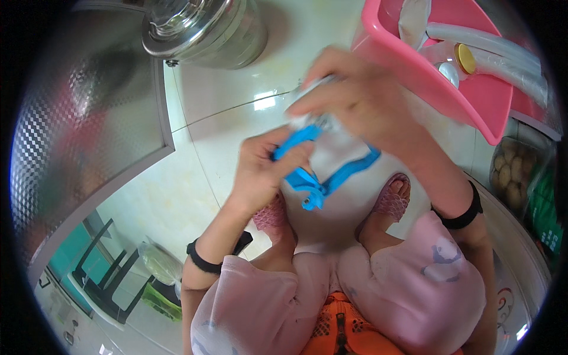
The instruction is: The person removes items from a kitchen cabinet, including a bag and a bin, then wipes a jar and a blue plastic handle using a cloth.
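Observation:
My left hand (266,171) grips a bright blue strip (350,168) between thumb and fingers. The strip bends into a V, and its crumpled low end hangs over the floor between my feet. Whitish, partly see-through material (310,120) adjoins the blue near my fingers; its exact kind is unclear. Above and to the right, my right hand (355,97) is blurred, its fingers curled around a pale part (316,86) of the same item. The palm hides the rest of that part.
A pink plastic tub (435,84) with jars and rolled clear plastic stands at right. A lidded metal pot (208,35) sits at upper left, beside a framed textured-glass panel (133,102). Bagged potatoes (510,171) lie far right; a dark rack (108,275) is lower left.

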A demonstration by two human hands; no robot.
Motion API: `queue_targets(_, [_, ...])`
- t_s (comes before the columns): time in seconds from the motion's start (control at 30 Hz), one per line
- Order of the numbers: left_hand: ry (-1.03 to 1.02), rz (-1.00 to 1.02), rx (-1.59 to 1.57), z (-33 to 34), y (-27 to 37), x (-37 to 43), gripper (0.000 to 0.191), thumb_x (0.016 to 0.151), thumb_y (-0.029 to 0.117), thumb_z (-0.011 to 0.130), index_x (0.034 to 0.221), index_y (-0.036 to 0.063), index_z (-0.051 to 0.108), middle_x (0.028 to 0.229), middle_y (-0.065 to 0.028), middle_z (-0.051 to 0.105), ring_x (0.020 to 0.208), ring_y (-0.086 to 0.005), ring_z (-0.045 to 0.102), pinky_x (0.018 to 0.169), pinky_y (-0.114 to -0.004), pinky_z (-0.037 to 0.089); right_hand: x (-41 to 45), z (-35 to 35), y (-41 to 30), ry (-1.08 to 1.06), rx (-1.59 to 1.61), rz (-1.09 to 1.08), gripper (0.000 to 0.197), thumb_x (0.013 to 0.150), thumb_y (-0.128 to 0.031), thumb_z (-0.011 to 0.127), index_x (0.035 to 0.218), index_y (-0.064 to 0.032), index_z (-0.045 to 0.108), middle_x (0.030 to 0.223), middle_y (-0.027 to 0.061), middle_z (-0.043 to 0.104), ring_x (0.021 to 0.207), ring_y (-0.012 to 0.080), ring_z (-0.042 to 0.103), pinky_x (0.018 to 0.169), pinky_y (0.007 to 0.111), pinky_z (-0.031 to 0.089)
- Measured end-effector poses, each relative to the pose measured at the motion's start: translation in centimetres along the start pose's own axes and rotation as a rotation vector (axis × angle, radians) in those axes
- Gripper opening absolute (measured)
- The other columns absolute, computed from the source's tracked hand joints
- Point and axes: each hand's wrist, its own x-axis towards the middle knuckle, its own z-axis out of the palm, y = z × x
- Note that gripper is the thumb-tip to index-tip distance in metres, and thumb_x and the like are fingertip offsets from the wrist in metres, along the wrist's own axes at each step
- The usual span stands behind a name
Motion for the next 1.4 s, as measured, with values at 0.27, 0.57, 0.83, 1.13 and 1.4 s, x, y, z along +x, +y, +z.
queue_targets(0.27, [0.058,-0.069,-0.044,-0.6,1.2,-0.7,0.035,0.084,0.009,0.061,0.115,-0.0083,0.056,0.071,-0.0074,0.061,0.062,-0.0122,0.057,0.065,-0.027,0.048,-1.0,-6.3,2.2,0.351,-0.173,0.212,0.028,0.073,0.006,0.059,0.092,-0.011,0.071,0.093,0.0037,0.057,0.074,0.0132,0.058,0.063,0.023,0.046])
queue_targets(0.57, [0.174,0.012,-0.162,1.6,1.2,1.1,0.036,0.081,0.003,0.063,0.115,-0.0066,0.056,0.075,-0.0056,0.06,0.066,-0.0121,0.057,0.063,-0.025,0.047,0.1,0.8,-0.5,0.351,-0.284,0.002,0.014,0.068,-0.004,0.067,0.08,-0.0103,0.069,0.076,-0.0003,0.054,0.06,0.0145,0.058,0.053,0.026,0.046])
queue_targets(0.83, [0.252,0.108,-0.194,1.6,1.2,2.9,0.032,0.086,0.006,0.06,0.116,-0.0062,0.054,0.085,-0.0044,0.059,0.073,-0.0111,0.056,0.068,-0.025,0.046,2.0,1.3,-0.1,0.321,-0.275,0.066,0.013,0.066,-0.004,0.067,0.077,-0.0101,0.071,0.075,0.0027,0.053,0.065,0.0169,0.059,0.055,0.029,0.047])
queue_targets(1.13, [0.086,0.225,-0.206,0.3,0.7,3.1,0.078,0.062,0.011,0.081,0.129,-0.0015,0.043,0.078,0.0014,0.051,0.069,-0.0067,0.049,0.065,-0.021,0.043,1.0,1.4,-0.6,0.154,-0.137,0.063,0.021,0.071,0.0,0.063,0.082,-0.0142,0.073,0.075,0.003,0.053,0.064,0.0157,0.056,0.055,0.028,0.044])
queue_targets(1.4, [0.039,0.139,-0.084,-0.6,1.1,3.0,0.083,0.052,0.009,0.085,0.126,0.0006,0.046,0.08,0.0035,0.047,0.07,-0.0067,0.047,0.066,-0.022,0.043,1.1,0.8,-1.0,-0.007,-0.056,-0.009,0.016,0.069,0.002,0.065,0.078,-0.0105,0.071,0.077,0.0026,0.054,0.068,0.0153,0.058,0.056,0.026,0.044])
